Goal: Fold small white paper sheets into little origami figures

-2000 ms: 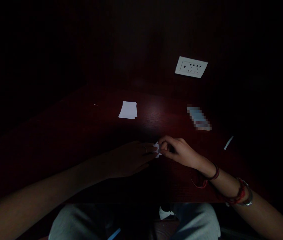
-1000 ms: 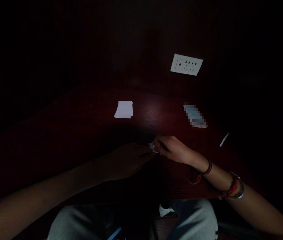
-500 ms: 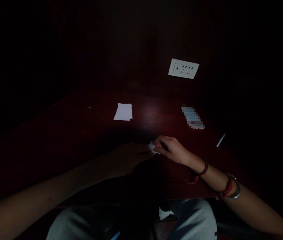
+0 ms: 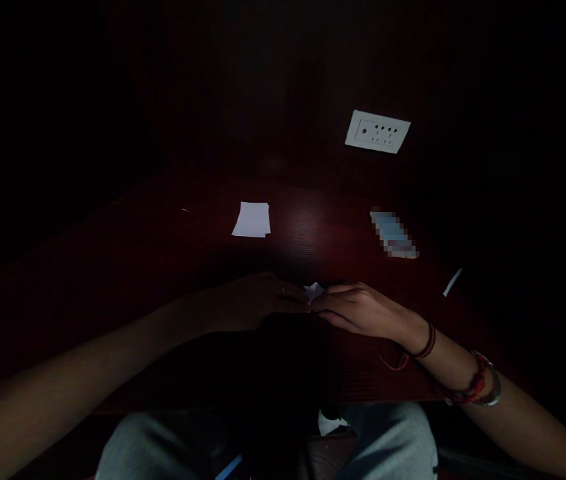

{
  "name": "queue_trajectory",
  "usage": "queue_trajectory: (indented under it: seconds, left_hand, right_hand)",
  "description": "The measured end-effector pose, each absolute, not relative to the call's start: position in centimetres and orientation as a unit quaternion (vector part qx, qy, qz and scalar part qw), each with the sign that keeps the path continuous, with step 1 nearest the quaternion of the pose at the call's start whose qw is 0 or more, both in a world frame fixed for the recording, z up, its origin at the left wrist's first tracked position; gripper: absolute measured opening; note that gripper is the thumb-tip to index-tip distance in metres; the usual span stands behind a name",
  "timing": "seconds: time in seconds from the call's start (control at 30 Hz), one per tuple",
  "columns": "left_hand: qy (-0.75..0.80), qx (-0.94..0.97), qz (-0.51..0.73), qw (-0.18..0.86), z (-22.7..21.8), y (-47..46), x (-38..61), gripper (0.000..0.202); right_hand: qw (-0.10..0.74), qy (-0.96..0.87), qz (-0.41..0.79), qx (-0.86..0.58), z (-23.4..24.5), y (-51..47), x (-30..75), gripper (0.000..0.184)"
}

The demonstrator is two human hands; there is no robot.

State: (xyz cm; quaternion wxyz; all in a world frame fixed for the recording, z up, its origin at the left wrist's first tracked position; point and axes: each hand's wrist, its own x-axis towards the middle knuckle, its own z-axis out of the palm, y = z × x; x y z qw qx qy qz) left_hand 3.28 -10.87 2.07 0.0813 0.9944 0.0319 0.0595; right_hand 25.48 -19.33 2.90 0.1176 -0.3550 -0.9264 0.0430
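Note:
A small folded piece of white paper (image 4: pixel 315 291) lies on the dark red table between my two hands, partly covered by fingers. My left hand (image 4: pixel 267 300), in deep shadow and with a ring on one finger, reaches in from the left and holds the paper's left side with its fingertips. From the right, my right hand (image 4: pixel 357 307) has its fingers stretched together over the paper's near right side, pressing it against the tabletop. The fingertips of both hands nearly meet there. Red cord bracelets (image 4: pixel 427 341) circle my right wrist.
A short stack of white paper sheets (image 4: pixel 253 220) lies farther back. To the right are a phone (image 4: pixel 393 235), blurred out, and a thin white paper strip (image 4: pixel 453 283). A socket plate (image 4: pixel 377 132) is on the wall behind. My knees (image 4: pixel 393 440) show below the table edge.
My right hand has gone from curled fingers at the paper to fingers stretched out and pressing over it. The camera view has shifted slightly; the stack and phone stay in place.

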Motion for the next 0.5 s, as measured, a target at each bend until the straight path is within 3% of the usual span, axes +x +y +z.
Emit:
queue_trajectory:
  seconds: [0.5]
  left_hand:
    - [0.044,0.994,0.064,0.075,2.51,-11.38,3.29,0.063]
  right_hand:
    - [0.105,-0.914,0.033,-0.390,3.10,-19.53,26.21,0.016]
